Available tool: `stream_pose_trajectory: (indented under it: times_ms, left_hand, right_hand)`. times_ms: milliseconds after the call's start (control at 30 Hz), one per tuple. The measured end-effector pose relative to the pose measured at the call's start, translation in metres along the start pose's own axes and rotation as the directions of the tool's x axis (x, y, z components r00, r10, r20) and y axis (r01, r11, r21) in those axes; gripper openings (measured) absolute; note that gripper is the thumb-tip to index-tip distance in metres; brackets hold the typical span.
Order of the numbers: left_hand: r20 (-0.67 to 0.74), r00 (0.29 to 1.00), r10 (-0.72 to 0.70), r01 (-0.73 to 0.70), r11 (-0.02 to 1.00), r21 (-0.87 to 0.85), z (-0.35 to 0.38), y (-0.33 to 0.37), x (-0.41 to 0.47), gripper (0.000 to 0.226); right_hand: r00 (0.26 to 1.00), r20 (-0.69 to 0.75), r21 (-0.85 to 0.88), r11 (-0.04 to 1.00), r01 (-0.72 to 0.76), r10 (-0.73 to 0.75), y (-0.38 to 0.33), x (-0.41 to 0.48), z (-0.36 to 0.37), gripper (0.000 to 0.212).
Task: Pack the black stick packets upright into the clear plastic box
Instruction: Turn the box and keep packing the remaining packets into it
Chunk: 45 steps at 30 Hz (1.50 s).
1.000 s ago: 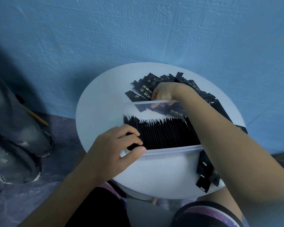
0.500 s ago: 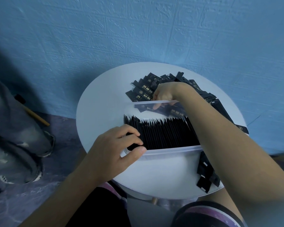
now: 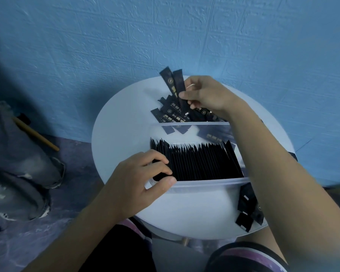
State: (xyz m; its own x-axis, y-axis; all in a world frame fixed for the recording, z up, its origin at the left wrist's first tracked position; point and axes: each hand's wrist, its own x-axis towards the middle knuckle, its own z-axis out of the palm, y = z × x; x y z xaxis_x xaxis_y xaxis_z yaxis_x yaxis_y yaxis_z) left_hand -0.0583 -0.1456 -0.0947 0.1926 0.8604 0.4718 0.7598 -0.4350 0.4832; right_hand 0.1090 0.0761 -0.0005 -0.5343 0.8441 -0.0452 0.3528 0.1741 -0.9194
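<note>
Well left of the clear plastic box, on the floor, lies a wooden handle. The left hand grips the box's near left corner, thumb on the outside of the near wall and fingers curled in over the left end of the packed row. That hold looks unchanged from a second ago.

The row stands upright and runs along the box almost from the left wall to the right one, so by my reckoning the packing is far along, with room left mostly behind the row.

Behind the box, the right hand has risen out of the loose pile, where it was groping half a second ago. It now pinches two black stick packets by their lower ends, their tops fanned up and to the left. The pick is thus done; they probably need squaring together before they go down into the box.

At the box's near right corner, stray packets lie flat on the round white table.
</note>
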Motion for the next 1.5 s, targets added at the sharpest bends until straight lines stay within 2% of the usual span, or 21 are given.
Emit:
stream_pose_trajectory:
  times_ms: [67, 133, 233, 367, 500, 633, 900, 1133, 1200, 1300, 1333, 1433, 1500]
  left_hand:
    - [0.000, 1.000, -0.006, 0.006, 1.000, -0.006, 0.000, 0.000, 0.000, 0.036]
    - [0.004, 1.000, -0.007, 0.007, 1.000, -0.010, 0.000, -0.001, -0.001, 0.037]
    - [0.009, 1.000, 0.001, -0.001, 1.000, -0.011, -0.001, 0.000, -0.002, 0.042]
    - [0.001, 1.000, 0.018, -0.018, 1.000, -0.005, -0.001, 0.002, -0.004, 0.040]
    - [-0.021, 1.000, 0.023, -0.023, 1.000, 0.006, 0.000, 0.002, -0.005, 0.038]
    - [-0.021, 1.000, 0.009, -0.009, 1.000, 0.001, -0.001, 0.002, -0.006, 0.034]
    - [-0.006, 0.999, 0.036, -0.036, 0.999, 0.018, -0.004, 0.000, -0.003, 0.031]
    - [0.069, 0.998, 0.016, -0.017, 1.000, 0.019, -0.009, 0.001, -0.003, 0.034]
    - [0.082, 0.997, 0.005, -0.007, 1.000, 0.023, -0.009, 0.001, -0.003, 0.034]
    - [0.102, 0.995, 0.004, -0.009, 0.999, 0.042, -0.010, 0.001, -0.003, 0.034]
    - [0.105, 0.994, 0.006, -0.010, 0.999, 0.042, -0.011, 0.001, -0.002, 0.034]
    - [0.087, 0.996, 0.028, -0.032, 0.998, 0.048, -0.011, 0.000, -0.002, 0.034]
    - [0.041, 0.998, 0.053, -0.056, 0.994, 0.096, -0.010, 0.000, -0.003, 0.036]
  right_hand:
    - [0.999, -0.014, 0.088, 0.995, 0.041, -0.040, -0.013, -0.015, 0.001, 0.008]
    - [0.999, -0.005, 0.105, 0.994, 0.034, -0.034, -0.023, -0.038, 0.003, 0.013]
    - [0.996, 0.080, -0.032, 0.999, -0.040, 0.043, -0.024, -0.078, 0.015, 0.011]
    - [0.960, 0.147, -0.202, 0.957, -0.206, 0.238, -0.002, -0.109, 0.044, 0.027]
    - [0.931, 0.127, -0.209, 0.927, -0.312, 0.342, 0.007, -0.114, 0.066, 0.028]
    - [0.928, 0.153, -0.262, 0.920, -0.292, 0.339, 0.009, -0.114, 0.073, 0.031]
    - [0.934, 0.101, -0.322, 0.900, -0.295, 0.342, 0.012, -0.109, 0.076, 0.042]
    - [0.949, 0.072, -0.378, 0.889, -0.258, 0.306, 0.017, -0.110, 0.080, 0.047]
    - [0.945, 0.077, -0.348, 0.897, -0.272, 0.316, 0.017, -0.109, 0.077, 0.042]
    - [0.953, 0.072, -0.274, 0.924, -0.266, 0.295, 0.016, -0.106, 0.074, 0.016]
    - [0.955, 0.081, -0.232, 0.938, -0.259, 0.284, 0.015, -0.105, 0.072, 0.014]
    - [0.945, 0.163, -0.154, 0.954, -0.259, 0.283, 0.014, -0.101, 0.069, 0.048]
    - [0.934, 0.213, -0.157, 0.953, -0.259, 0.288, 0.013, -0.100, 0.066, 0.062]
